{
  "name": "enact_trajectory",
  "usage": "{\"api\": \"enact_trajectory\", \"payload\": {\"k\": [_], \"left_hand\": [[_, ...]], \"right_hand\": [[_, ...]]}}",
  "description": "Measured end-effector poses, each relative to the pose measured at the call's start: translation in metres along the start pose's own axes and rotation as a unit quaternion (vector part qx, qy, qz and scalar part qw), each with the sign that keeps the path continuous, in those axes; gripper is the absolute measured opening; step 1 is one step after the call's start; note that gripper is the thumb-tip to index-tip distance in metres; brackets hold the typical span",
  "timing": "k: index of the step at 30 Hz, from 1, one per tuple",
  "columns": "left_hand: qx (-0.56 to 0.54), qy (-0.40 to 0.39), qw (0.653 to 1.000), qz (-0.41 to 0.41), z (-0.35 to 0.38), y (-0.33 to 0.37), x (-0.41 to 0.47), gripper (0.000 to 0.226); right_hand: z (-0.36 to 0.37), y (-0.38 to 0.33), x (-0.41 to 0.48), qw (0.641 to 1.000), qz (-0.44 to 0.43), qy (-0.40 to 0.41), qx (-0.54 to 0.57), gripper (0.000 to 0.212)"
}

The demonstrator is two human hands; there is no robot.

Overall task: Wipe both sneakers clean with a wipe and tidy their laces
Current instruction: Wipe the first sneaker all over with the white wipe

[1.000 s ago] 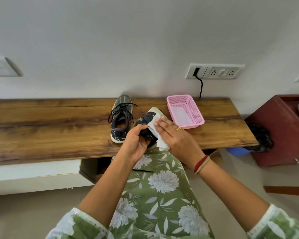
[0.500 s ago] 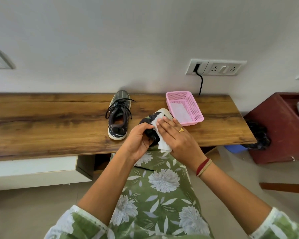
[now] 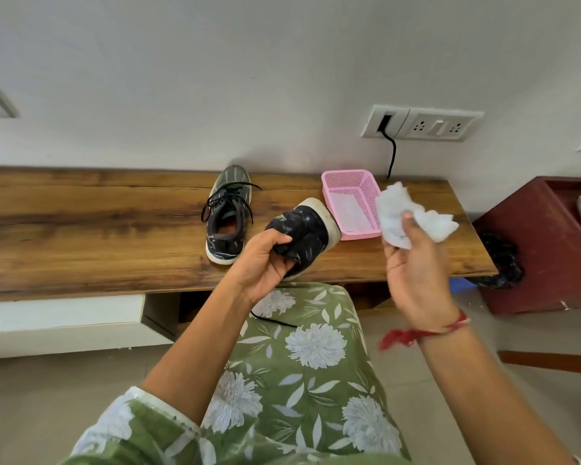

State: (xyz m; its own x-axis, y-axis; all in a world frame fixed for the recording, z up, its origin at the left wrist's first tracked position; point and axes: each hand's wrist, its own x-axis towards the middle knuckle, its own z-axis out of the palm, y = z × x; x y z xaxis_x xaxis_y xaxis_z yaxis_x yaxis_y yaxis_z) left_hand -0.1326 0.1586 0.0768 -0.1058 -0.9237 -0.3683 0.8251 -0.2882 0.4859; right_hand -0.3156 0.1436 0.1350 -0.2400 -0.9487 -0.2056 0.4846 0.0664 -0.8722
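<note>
fingers (image 3: 277, 263) of the left hand (image 3: 260, 266) curl around the heel end of the held sneaker (image 3: 307, 229), tilted above the near edge of the counter (image 3: 81, 229). right hand (image 3: 413, 273), raised apart to its right, pinches a crumpled white wipe (image 3: 396, 213) before the pink basket (image 3: 349, 177). second sneaker (image 3: 227, 223) stands on the counter, laces (image 3: 230, 196) loose.

Bright, even, soft-shadowed light; wide-angle bowing at edges.
</note>
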Motion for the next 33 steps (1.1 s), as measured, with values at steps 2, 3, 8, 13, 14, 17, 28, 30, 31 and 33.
{"api": "enact_trajectory", "payload": {"k": [2, 3, 8, 13, 14, 17, 28, 30, 31, 33], "left_hand": [[-0.004, -0.003, 1.000, -0.002, -0.001, 0.000, 0.000, 0.028], [-0.002, -0.006, 1.000, -0.003, -0.002, 0.000, 0.001, 0.028], [0.012, -0.017, 1.000, -0.002, -0.006, -0.001, 0.004, 0.030], [0.027, -0.037, 0.999, -0.009, -0.012, -0.002, 0.004, 0.030], [0.027, -0.038, 0.999, -0.009, -0.012, -0.001, 0.004, 0.032], [0.029, -0.036, 0.999, -0.009, -0.014, -0.002, 0.005, 0.040], [0.031, -0.032, 0.999, -0.001, -0.015, 0.003, 0.002, 0.036], [0.031, -0.026, 0.999, -0.005, -0.017, 0.003, 0.003, 0.036], [0.035, -0.027, 0.999, -0.004, -0.017, 0.003, 0.003, 0.033], [0.043, -0.028, 0.999, 0.003, -0.018, 0.001, 0.002, 0.023]], "right_hand": [[0.000, -0.006, 0.007, 0.992, 0.067, 0.014, 0.103, 0.036], [0.003, -0.006, 0.005, 0.992, 0.071, 0.008, 0.108, 0.036], [0.028, 0.024, -0.015, 0.984, -0.051, -0.053, -0.165, 0.018], [0.033, 0.026, -0.004, 0.979, -0.112, 0.025, -0.170, 0.011], [0.032, 0.025, -0.002, 0.971, -0.137, 0.016, -0.197, 0.008], [0.027, 0.030, -0.002, 0.899, -0.253, -0.102, -0.343, 0.024], [-0.017, 0.050, -0.013, 0.544, -0.426, -0.337, -0.640, 0.051], [-0.018, 0.047, -0.019, 0.570, -0.429, -0.360, -0.601, 0.049], [-0.016, 0.044, -0.023, 0.610, -0.421, -0.365, -0.564, 0.047], [-0.005, 0.036, -0.041, 0.762, -0.353, -0.316, -0.442, 0.039]]}}
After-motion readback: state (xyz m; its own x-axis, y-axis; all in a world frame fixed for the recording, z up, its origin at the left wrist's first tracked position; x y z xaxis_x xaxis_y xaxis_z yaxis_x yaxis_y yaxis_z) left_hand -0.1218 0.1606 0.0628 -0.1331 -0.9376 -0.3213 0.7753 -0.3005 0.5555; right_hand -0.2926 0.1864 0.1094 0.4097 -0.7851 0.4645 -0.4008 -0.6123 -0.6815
